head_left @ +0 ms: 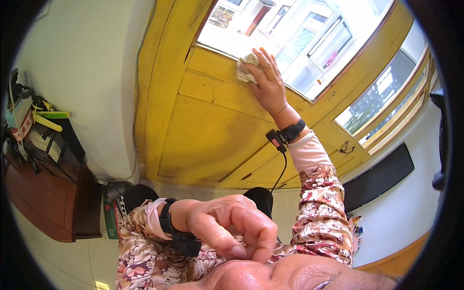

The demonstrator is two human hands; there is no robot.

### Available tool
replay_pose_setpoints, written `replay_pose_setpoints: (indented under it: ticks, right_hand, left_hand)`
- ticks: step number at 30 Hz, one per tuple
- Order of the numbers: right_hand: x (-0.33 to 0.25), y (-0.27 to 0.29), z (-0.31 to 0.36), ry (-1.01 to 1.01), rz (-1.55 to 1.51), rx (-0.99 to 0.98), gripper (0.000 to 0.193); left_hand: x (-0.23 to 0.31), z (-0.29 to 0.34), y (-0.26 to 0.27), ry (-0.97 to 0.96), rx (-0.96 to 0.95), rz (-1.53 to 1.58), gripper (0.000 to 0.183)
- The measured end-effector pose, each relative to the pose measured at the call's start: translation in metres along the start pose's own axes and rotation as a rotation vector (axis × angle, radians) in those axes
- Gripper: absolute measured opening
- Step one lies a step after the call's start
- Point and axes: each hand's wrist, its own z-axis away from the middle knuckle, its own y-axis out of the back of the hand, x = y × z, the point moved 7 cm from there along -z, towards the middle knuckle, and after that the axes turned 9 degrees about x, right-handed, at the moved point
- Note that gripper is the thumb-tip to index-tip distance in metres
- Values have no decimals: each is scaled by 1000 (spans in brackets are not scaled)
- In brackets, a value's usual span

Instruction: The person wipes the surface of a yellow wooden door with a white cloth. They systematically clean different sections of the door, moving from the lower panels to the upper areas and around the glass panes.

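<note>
My right hand (pixel 268 79) is stretched up to a yellow wooden door (pixel 217 130). It presses a crumpled whitish cloth (pixel 245 68) against the frame just under the glass pane (pixel 290 43). The fingers reach past the cloth onto the lower edge of the glass. Low in front of my body, my left hand (pixel 232 227) is curled closed, and nothing shows in it. Each wrist wears a black strap; a small black device (pixel 277 141) with a cable hangs from the right one.
A brown wooden cabinet (pixel 48 208) with piled items stands at the left, by a white wall (pixel 92 82). A green box (pixel 110 212) sits on the floor beside it. Further right are another window (pixel 372 96), a metal door handle (pixel 346 148) and a dark panel (pixel 382 176).
</note>
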Motion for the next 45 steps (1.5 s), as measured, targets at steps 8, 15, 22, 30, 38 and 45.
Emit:
replay_pose_setpoints:
  ticks: [8,15,22,30,38,45]
  right_hand:
    - [68,39,89,-140,175,-13,44]
    - [94,61,129,-274,253,37,43]
    - [79,49,102,-321,205,131,35]
    - [16,-17,20,-168,75,169,30]
    - [-39,-90,-39,-144,32,254,34]
    - [-16,-51,-6,-121,53,297,16]
  left_hand:
    - [-1,1,16,68,-22,-24,19]
    - [-6,5,20,115,-8,21,15]
    - [1,3,11,89,69,165,16]
    - [-7,-10,24,86,189,24,22]
    - [-22,-23,52,1,189,-3,14]
    - [-44,10,98,80,479,-291,19]
